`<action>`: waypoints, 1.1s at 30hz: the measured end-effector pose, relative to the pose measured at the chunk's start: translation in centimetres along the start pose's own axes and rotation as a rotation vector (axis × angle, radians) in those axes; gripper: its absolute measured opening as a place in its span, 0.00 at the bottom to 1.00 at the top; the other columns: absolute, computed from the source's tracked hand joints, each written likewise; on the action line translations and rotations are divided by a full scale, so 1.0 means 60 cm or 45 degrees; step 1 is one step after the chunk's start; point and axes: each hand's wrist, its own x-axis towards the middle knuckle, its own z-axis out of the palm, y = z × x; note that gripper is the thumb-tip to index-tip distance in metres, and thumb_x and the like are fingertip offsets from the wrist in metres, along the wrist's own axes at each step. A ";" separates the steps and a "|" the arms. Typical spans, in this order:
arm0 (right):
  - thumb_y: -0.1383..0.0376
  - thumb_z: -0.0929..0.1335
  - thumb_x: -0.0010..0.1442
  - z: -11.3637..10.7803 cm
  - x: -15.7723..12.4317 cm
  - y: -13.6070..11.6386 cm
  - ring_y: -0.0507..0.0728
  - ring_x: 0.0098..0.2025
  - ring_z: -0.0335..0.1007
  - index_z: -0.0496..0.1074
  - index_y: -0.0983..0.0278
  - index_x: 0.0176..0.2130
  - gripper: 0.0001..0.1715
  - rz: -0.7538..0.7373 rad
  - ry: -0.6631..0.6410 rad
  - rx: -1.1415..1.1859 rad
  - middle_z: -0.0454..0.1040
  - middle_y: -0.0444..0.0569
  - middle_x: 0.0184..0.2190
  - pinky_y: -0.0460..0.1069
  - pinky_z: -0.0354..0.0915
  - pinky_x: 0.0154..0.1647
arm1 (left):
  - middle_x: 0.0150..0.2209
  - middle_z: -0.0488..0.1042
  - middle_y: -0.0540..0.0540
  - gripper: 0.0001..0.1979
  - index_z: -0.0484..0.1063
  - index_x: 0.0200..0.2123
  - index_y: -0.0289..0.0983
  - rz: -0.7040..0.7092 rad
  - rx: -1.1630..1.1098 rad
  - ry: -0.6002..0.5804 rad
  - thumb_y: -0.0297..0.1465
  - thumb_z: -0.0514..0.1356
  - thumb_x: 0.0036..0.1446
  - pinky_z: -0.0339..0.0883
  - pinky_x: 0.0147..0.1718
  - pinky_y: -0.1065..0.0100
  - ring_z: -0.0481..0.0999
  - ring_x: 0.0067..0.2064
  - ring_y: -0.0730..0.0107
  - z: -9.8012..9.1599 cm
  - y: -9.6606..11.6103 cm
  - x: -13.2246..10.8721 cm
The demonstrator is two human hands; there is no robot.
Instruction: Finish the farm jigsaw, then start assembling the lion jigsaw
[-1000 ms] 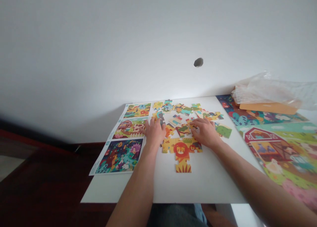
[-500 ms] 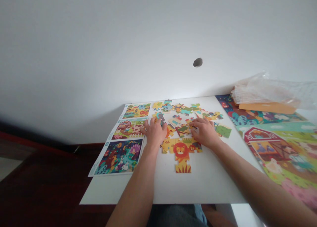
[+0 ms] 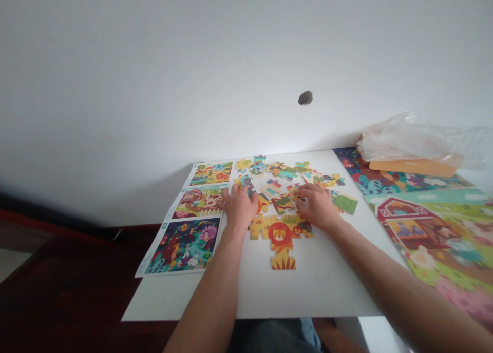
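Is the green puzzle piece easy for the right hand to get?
Probably yes: the right hand sits beside the green puzzle piece, and no other piece seems to lie between them.

We're getting soft, fairly even light here, a bit dim overall, and we can't tell where it's coming from. The white wall (image 3: 231,60) is brightest just above the bench (image 3: 327,296) and drops to grey toward the top corners. The dark reddish floor (image 3: 57,296) sinks into murk, and a soft shadow (image 3: 127,204) lies low on the wall. The only real glare is on the crinkled plastic bag (image 3: 419,142). The wide lens stretches the edges: the bench slants hard and the right forearm (image 3: 400,291) balloons at the lower corner. The puzzle pieces (image 3: 277,189) look reasonably sharp, with fine detail going slightly soft.
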 end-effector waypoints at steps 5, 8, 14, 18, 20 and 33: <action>0.52 0.62 0.64 -0.001 0.001 0.001 0.71 0.68 0.45 0.66 0.62 0.61 0.31 0.362 0.130 -0.224 0.58 0.60 0.65 0.68 0.46 0.62 | 0.62 0.66 0.44 0.18 0.76 0.52 0.46 0.128 -0.076 0.000 0.41 0.58 0.60 0.48 0.59 0.32 0.54 0.65 0.36 -0.003 0.004 -0.003; 0.47 0.59 0.66 0.003 0.002 0.001 0.71 0.67 0.46 0.65 0.64 0.61 0.34 0.416 -0.023 -0.227 0.57 0.61 0.66 0.72 0.42 0.63 | 0.63 0.66 0.49 0.16 0.75 0.52 0.50 0.405 -0.153 -0.029 0.39 0.58 0.61 0.46 0.60 0.31 0.54 0.66 0.41 -0.005 0.010 -0.010; 0.50 0.58 0.66 0.002 0.001 -0.012 0.69 0.65 0.50 0.69 0.60 0.57 0.28 0.289 -0.051 -0.189 0.59 0.55 0.65 0.71 0.43 0.63 | 0.62 0.68 0.50 0.14 0.77 0.50 0.49 0.787 -0.213 -0.191 0.36 0.59 0.61 0.44 0.63 0.34 0.55 0.67 0.44 0.005 0.014 -0.019; 0.54 0.60 0.65 -0.005 0.004 0.000 0.68 0.63 0.55 0.71 0.59 0.55 0.24 0.350 0.001 -0.187 0.65 0.56 0.61 0.71 0.44 0.63 | 0.62 0.68 0.49 0.15 0.77 0.50 0.48 0.777 -0.226 -0.200 0.36 0.59 0.61 0.45 0.63 0.35 0.55 0.67 0.44 0.006 0.012 -0.018; 0.56 0.60 0.65 -0.007 0.006 0.013 0.68 0.62 0.57 0.72 0.60 0.53 0.22 0.385 0.026 -0.182 0.67 0.57 0.59 0.72 0.46 0.62 | 0.62 0.67 0.49 0.15 0.77 0.51 0.48 0.788 -0.243 -0.211 0.35 0.59 0.61 0.44 0.63 0.36 0.54 0.67 0.45 0.002 0.014 -0.019; 0.62 0.63 0.62 -0.008 0.023 0.037 0.68 0.56 0.61 0.71 0.59 0.56 0.24 0.355 0.034 -0.125 0.72 0.55 0.55 0.67 0.50 0.58 | 0.62 0.67 0.49 0.16 0.76 0.52 0.51 0.784 -0.235 -0.253 0.35 0.60 0.61 0.43 0.63 0.36 0.53 0.67 0.44 -0.010 0.022 -0.027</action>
